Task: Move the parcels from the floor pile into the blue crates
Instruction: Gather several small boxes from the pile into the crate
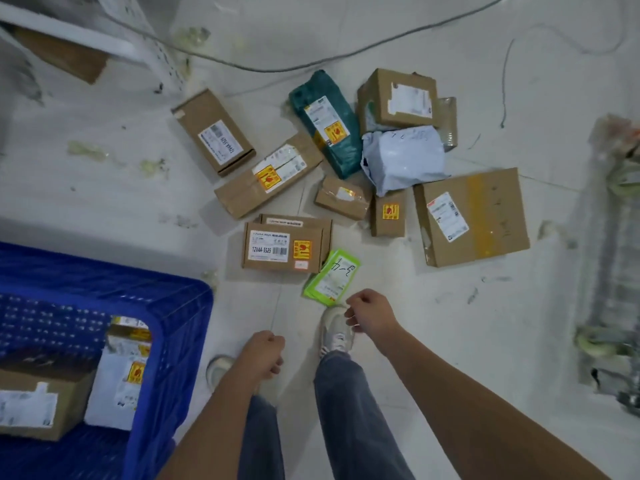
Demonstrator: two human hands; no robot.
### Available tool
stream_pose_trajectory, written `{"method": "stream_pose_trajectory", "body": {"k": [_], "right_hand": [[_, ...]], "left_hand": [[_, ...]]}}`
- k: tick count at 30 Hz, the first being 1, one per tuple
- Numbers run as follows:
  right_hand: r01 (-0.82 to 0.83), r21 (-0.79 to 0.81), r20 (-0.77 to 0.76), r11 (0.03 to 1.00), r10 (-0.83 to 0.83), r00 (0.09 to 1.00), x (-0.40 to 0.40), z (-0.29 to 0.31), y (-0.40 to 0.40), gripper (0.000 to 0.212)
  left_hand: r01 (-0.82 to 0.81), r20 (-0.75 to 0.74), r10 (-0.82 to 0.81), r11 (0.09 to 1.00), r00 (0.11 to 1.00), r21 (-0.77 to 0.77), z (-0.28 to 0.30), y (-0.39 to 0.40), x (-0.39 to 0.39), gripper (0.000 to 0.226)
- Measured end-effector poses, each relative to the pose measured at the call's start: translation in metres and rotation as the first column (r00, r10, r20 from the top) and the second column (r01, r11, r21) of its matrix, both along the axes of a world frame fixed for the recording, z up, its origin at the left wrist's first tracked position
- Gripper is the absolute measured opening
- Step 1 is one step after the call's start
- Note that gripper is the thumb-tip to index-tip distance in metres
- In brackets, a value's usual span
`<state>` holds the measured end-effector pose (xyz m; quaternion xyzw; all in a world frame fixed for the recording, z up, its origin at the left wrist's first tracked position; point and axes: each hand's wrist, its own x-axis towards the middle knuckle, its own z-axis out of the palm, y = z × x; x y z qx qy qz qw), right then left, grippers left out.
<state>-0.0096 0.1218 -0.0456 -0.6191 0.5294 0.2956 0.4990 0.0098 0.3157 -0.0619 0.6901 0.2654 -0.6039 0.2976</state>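
Several parcels lie in a pile on the pale floor ahead: a flat cardboard box [282, 245] nearest me, a green envelope [332, 277], a dark green bag [327, 124], a grey bag [403, 157] and a large box [472, 216]. The blue crate [180, 306] stands at lower left with a cardboard box [38, 403] and a white parcel [116, 386] inside. My left hand [261, 355] hangs curled and empty beside the crate. My right hand [372, 311] is loosely closed just below the green envelope, holding nothing.
My feet in pale shoes [336, 330] stand just short of the pile. A white metal shelf frame [104, 39] is at upper left, cables [311, 64] run across the floor behind the pile, and a trolley frame [609, 271] stands at the right.
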Motion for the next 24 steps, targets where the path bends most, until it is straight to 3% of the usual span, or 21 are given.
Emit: {"method": "stream_pose_trajectory", "body": {"k": [3, 5, 9, 13, 17, 20, 24], "right_hand": [[0.072, 0.012, -0.007, 0.997, -0.072, 0.997, 0.006, -0.004, -0.038, 0.009], [0.108, 0.007, -0.018, 0.994, -0.107, 0.994, 0.007, -0.013, -0.058, 0.008], [0.116, -0.001, -0.068, 0.993, -0.116, 0.991, 0.003, -0.039, -0.081, 0.006], [0.113, 0.0, -0.115, 0.994, -0.112, 0.987, 0.004, -0.076, -0.088, 0.007], [0.117, 0.024, -0.097, 0.993, -0.114, 0.989, 0.017, -0.122, -0.073, 0.009], [0.045, 0.069, -0.068, 0.997, -0.04, 0.997, 0.033, -0.161, -0.047, 0.026], [-0.004, 0.109, -0.007, 0.994, 0.005, 1.0, 0.054, -0.2, -0.01, 0.043]], "left_hand": [[0.147, 0.18, -0.146, 0.989, 0.973, 0.004, -0.007, -0.037, 0.017, 0.017], [0.139, 0.266, -0.13, 0.99, 0.955, -0.016, -0.015, -0.059, 0.03, 0.016], [0.105, 0.26, -0.083, 0.992, 0.962, -0.071, -0.041, -0.092, 0.049, 0.018], [0.137, 0.247, -0.129, 0.99, 0.96, -0.017, -0.086, -0.102, 0.071, 0.017], [0.124, 0.311, -0.186, 0.97, 0.932, 0.209, -0.134, -0.081, 0.097, 0.047], [0.042, 0.341, -0.169, 0.936, 0.924, 0.35, -0.166, -0.047, 0.116, 0.06], [-0.04, 0.327, -0.068, 0.949, 0.942, 0.312, -0.207, -0.006, 0.132, 0.075]]}}
